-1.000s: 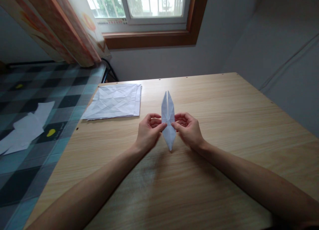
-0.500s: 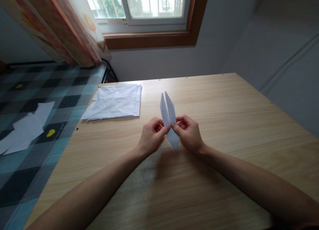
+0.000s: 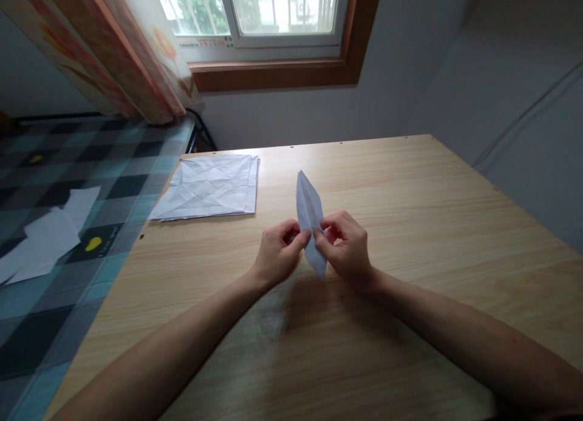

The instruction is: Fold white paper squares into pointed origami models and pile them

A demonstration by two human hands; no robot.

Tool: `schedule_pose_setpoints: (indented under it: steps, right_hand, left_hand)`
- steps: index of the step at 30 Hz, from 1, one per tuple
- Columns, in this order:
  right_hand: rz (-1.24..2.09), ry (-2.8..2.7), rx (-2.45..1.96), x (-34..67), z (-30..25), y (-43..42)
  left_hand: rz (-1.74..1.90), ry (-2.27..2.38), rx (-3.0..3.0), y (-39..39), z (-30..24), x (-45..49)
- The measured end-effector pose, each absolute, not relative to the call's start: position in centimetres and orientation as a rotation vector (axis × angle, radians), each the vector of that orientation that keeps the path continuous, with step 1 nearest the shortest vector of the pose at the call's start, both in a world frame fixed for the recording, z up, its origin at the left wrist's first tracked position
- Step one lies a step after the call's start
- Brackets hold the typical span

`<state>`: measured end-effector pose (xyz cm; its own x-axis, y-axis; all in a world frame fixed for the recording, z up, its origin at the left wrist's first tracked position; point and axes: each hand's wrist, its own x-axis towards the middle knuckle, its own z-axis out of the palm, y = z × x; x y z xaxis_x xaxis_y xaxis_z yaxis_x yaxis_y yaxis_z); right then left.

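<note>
A narrow, diamond-like piece of folded white paper is held up over the wooden table, its pointed end toward the window. My left hand pinches its left edge near the middle, between thumb and curled fingers. On the opposite edge, my right hand has the same sort of pinch, the two thumbs close together on the near face. A lower tip of the paper hangs below the thumbs. My fingertips behind the paper are partly hidden.
A stack of creased white paper sheets lies at the table's far left corner. Torn or cut paper pieces rest on a checked cloth to the left. A curtain and a window are beyond.
The two upper points of the folded paper, apart before, now lie together as one tip showing a wider face. My right hand has shifted slightly right; my left is nearly still.
</note>
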<state>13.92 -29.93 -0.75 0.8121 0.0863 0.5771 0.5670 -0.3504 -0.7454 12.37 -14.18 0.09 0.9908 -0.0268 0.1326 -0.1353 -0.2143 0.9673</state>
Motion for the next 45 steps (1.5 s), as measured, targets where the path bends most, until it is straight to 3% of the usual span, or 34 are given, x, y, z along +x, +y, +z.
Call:
schedule_pose_setpoints:
  steps: [17,34,45]
  right_hand:
    - [-0.701,-0.868,-1.933,13.1,-0.6,-30.0]
    - [-0.739,-0.896,-1.847,13.4,-0.6,-29.8]
    - [-0.795,-0.834,-1.776,13.7,-1.4,-29.9]
  left_hand:
    - [0.169,-0.096,1.773,-14.5,0.4,12.2]
    - [-0.030,-0.132,1.313,-14.2,0.1,12.3]
    - [0.024,-0.091,1.240,-14.0,-0.3,13.1]
